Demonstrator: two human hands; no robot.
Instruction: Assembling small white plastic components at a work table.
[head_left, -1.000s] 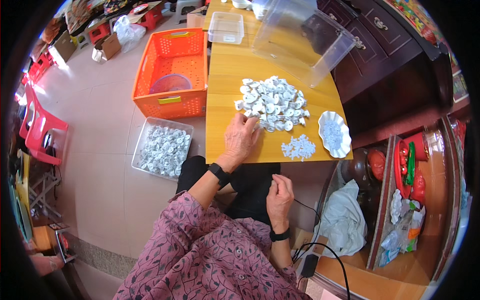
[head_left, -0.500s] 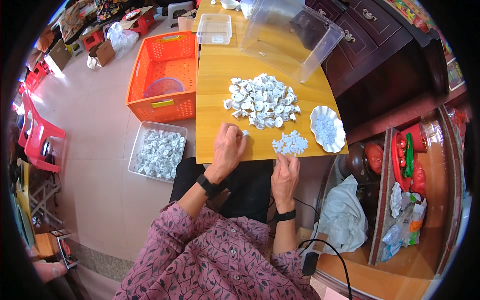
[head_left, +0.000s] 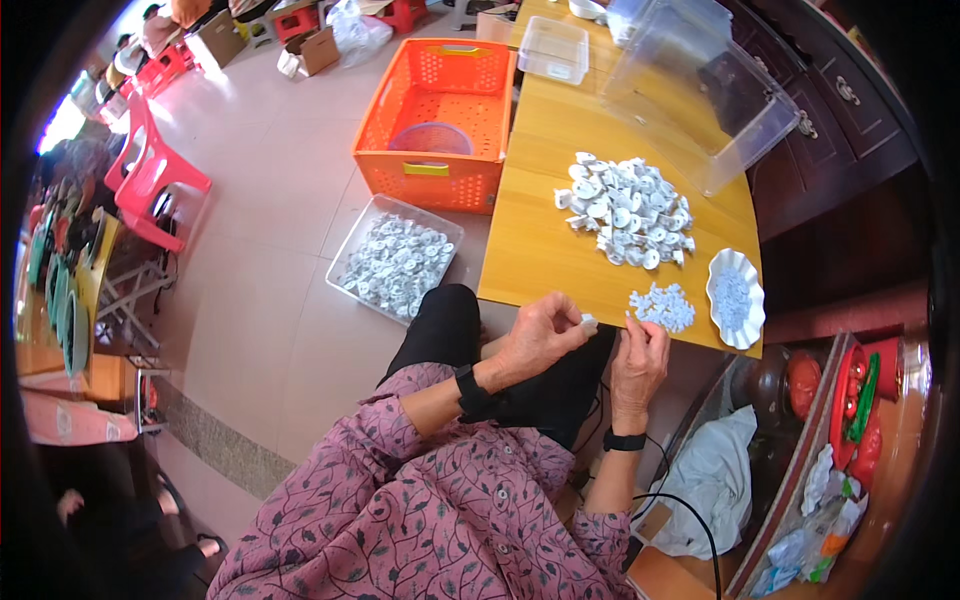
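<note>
The left hand [head_left: 535,340] pinches a small white part [head_left: 588,322] between its fingertips, just below the near edge of the wooden table [head_left: 545,250]. The right hand [head_left: 640,360] is close beside it with its fingers curled in, and I cannot tell if it holds anything. On the table just past the hands lie a little pile of tiny bits [head_left: 665,305], a white dish [head_left: 735,298] and a big heap of white parts [head_left: 625,208]; a clear tray [head_left: 395,258] of parts and an orange basket [head_left: 440,125] sit on the floor to the left.

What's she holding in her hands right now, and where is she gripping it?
The left hand pinches a small white part at its edge between the fingertips. The right hand is raised beside it; whether it holds anything cannot be told.
</note>
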